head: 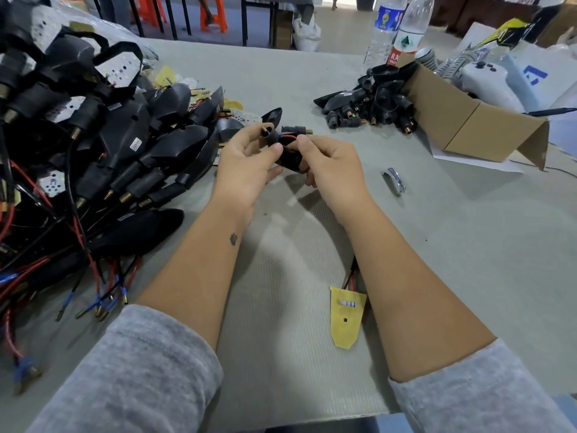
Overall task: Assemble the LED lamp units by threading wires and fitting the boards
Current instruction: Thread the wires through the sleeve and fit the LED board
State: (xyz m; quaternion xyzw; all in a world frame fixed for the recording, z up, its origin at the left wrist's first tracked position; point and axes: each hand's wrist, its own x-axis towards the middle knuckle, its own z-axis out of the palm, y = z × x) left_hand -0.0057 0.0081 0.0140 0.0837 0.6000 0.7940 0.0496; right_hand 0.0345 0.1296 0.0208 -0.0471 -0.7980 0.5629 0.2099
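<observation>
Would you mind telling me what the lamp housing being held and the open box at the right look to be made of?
The lamp housing looks like black moulded plastic with a slight sheen. The open box looks like plain brown cardboard: matte, with folded flaps.

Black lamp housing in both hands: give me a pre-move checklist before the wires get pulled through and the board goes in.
1. Black lamp housing held by left hand and right hand: ok.
2. Red and blue wires pinched at the housing top: ok.
3. Wire fully through the threaded stem: cannot tell.
4. Yellow-backed LED board within reach on the table, beside the right forearm: ok.
5. Board seated in the housing: not ok, it lies on the table.
6. Board's leads free of snags: cannot tell, forearm hides them.
</observation>
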